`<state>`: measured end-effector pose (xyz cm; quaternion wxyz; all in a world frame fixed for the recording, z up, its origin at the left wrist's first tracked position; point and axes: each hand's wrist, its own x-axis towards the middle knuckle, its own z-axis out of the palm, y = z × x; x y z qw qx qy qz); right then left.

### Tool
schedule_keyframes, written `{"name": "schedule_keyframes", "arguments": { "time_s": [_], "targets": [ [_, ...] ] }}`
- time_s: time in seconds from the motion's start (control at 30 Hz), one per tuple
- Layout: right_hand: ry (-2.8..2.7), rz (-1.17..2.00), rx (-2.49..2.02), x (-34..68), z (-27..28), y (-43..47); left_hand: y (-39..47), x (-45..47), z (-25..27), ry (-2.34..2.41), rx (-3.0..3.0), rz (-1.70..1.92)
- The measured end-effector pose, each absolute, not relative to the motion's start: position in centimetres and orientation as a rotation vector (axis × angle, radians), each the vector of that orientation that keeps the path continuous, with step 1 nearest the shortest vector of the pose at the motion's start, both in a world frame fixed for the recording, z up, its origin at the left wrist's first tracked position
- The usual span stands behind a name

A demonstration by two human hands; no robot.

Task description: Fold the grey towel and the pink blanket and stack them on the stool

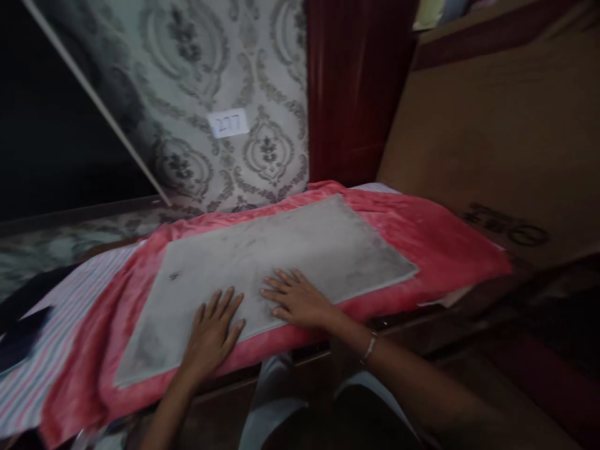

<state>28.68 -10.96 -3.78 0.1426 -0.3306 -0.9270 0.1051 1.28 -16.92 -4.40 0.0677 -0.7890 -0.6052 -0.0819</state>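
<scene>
A grey rectangular cloth (262, 244) lies spread out nearly flat, with a small dark mark near its left side. Beneath it a pink plush blanket (435, 244) shows on all sides, wrinkled at the left and right ends. My left hand (210, 334) rests on the grey cloth's near edge, fingers spread and pointing away from me. To its right, my right hand (295, 297) lies palm down on the same cloth, fingers apart and angled to the left. Neither hand grasps anything.
Striped fabric (89, 294) lies under the blanket at the left. A large cardboard box (497, 131) stands at the right. Behind are a patterned wall (210, 62) with a paper label (229, 123) reading 277 and a dark red panel (356, 87). A dark screen-like panel (60, 119) fills the upper left.
</scene>
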Motion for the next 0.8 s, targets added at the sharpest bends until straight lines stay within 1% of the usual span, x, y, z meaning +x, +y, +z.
{"name": "schedule_keyframes", "arguments": {
  "time_s": [0.13, 0.23, 0.37, 0.47, 0.53, 0.73, 0.8],
  "targets": [
    [-2.687, 0.357, -0.926, 29.1, -2.7, -10.1, -14.1, 2.7, -3.5, -1.714, -2.367, -0.437],
    [-2.6, 0.326, -1.056, 31.2, -1.7, -9.0, -12.7, 6.1, -3.3, -1.586, -2.367, -0.545],
    [-2.337, 0.17, -1.539, 37.3, -1.6, -7.7, -12.4, 10.0, -4.5, -1.585, -2.41, -0.429],
    [-2.211, 0.11, -1.836, 41.5, -2.7, -7.5, -12.7, 10.6, -5.3, -1.612, -2.426, -0.367],
    [-2.192, 0.098, -1.917, 42.9, -3.5, -7.6, -12.7, 10.4, -5.6, -1.61, -2.429, -0.365],
    [-2.191, 0.096, -1.936, 45.2, -3.9, -6.8, -13.1, 10.9, -4.8, -1.702, -2.432, -0.34],
    [-2.126, 0.019, -1.98, 46.8, -4.7, -6.9, -14.0, 11.8, -4.0, -1.79, -2.438, -0.286]
  ]
}}
